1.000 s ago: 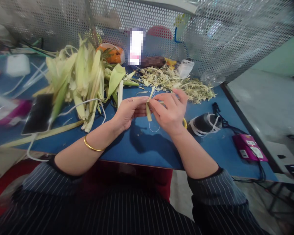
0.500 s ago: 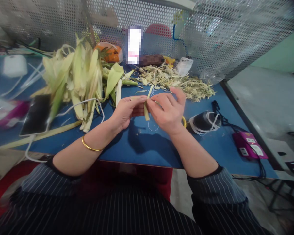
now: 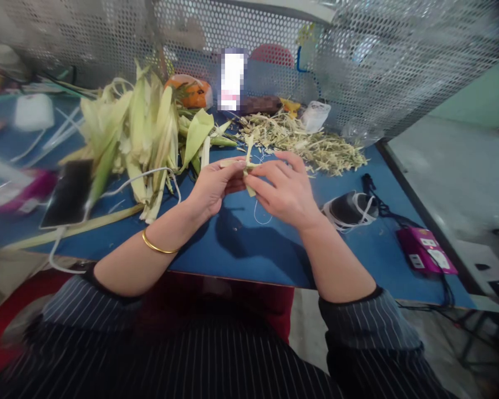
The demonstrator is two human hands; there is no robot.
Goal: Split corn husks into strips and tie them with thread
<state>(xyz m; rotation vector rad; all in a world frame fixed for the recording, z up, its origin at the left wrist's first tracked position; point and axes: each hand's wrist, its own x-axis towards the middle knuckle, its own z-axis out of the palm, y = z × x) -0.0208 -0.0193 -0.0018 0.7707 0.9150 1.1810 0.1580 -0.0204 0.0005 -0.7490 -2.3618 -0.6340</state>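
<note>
Over the blue table (image 3: 249, 249) my left hand (image 3: 214, 187) and my right hand (image 3: 283, 190) meet, both pinching a small folded strip of pale corn husk (image 3: 248, 166). The strip's ends stick out above and below my fingers. A thin white thread (image 3: 258, 213) hangs down from it onto the table. A gold bangle sits on my left wrist. A big pile of whole green-yellow husks (image 3: 143, 130) lies just left of my hands, and a heap of shredded husk scraps (image 3: 311, 141) lies behind my right hand.
A phone (image 3: 69, 194) on a white cable lies at the left. A dark roll wound with white cord (image 3: 349, 209) and a pink device (image 3: 426, 250) sit at the right. A perforated metal screen (image 3: 357, 55) walls off the back. The table edge runs near my body.
My hands have shifted slightly up and away from me, and the husk strip is bent shorter between my fingers. My right fingers have lowered onto it.
</note>
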